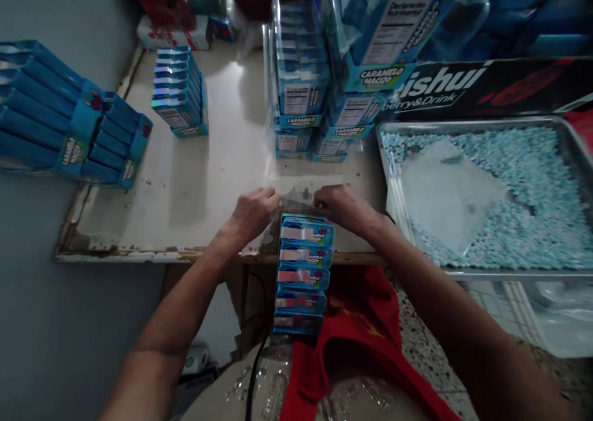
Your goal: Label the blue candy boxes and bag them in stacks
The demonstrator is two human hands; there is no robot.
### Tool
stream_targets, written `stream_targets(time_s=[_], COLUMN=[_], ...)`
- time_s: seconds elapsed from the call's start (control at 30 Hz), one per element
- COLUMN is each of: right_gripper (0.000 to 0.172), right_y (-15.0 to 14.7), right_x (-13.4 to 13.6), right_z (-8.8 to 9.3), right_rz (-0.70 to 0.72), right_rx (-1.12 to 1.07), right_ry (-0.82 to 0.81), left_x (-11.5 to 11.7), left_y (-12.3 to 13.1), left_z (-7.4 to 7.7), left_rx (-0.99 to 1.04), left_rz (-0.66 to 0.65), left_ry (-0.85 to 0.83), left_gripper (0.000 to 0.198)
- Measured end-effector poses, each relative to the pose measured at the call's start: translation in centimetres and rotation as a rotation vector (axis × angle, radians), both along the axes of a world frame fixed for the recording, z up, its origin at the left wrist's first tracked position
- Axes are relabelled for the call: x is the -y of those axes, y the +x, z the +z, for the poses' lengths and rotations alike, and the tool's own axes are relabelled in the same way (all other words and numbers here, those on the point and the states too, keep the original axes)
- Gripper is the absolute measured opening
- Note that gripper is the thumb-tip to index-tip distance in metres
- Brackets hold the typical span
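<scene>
At the table's front edge a blue display box of candy packs sits tilted toward me, with several small packs in a row. Clear plastic wrap stretches past its far end. My left hand is closed, pinching the left side of this wrap. On the other side my right hand has its fingers curled onto the wrap's right edge. The fingertips of both hands are partly hidden.
Wrapped candy boxes are stacked behind my hands. One display box stands left of them, and more boxes lie at the far left. On the right, a metal tray holds light-blue candies. The table's worn edge faces me.
</scene>
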State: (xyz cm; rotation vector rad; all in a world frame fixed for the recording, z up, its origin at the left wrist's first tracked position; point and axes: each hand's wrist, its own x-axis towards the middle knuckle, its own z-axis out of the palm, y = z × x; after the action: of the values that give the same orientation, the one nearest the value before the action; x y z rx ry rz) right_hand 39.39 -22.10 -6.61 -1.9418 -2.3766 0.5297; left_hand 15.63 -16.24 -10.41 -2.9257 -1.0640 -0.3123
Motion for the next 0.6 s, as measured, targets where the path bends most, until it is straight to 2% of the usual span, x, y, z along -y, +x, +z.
stream_targets(time_s=[0.07,0.17,0.3,0.37,0.47,0.6], right_gripper=[0.014,0.017,0.019,0.026,0.034,0.028], right_y=[0.5,0.4,-0.8,-1.4,-1.8,-1.6], right_x=[1.5,3.2,4.0,4.0,4.2,5.6], right_z=[0.2,1.5,4.4,5.2,5.3,4.5], right_rz=[-0.058,-0.184,-0.253,-0.263,-0.304,-0.329], right_rx=[0.071,0.125,0.050,0.059,0.089,-0.128], right_ry=[-0.027,-0.027,-0.037,-0.020,0.044,0.204], left_x=[1.4,2.8,3.0,2.7,2.4,4.1], left_y=[-0.2,-0.3,-0.4,-0.4,-0.6,-1.6], left_z=[0.1,1.3,3.6,4.3,4.4,4.3], left_rx=[0.020,0.015,-0.048,-0.050,0.026,0.240], left_rz=[0.037,0.032,-0.012,0.021,0.080,0.081], left_ry=[-0.020,-0.035,0.051,0.133,0.241,0.320], left_gripper=[0.020,0.014,0.019,0.020,0.025,0.021])
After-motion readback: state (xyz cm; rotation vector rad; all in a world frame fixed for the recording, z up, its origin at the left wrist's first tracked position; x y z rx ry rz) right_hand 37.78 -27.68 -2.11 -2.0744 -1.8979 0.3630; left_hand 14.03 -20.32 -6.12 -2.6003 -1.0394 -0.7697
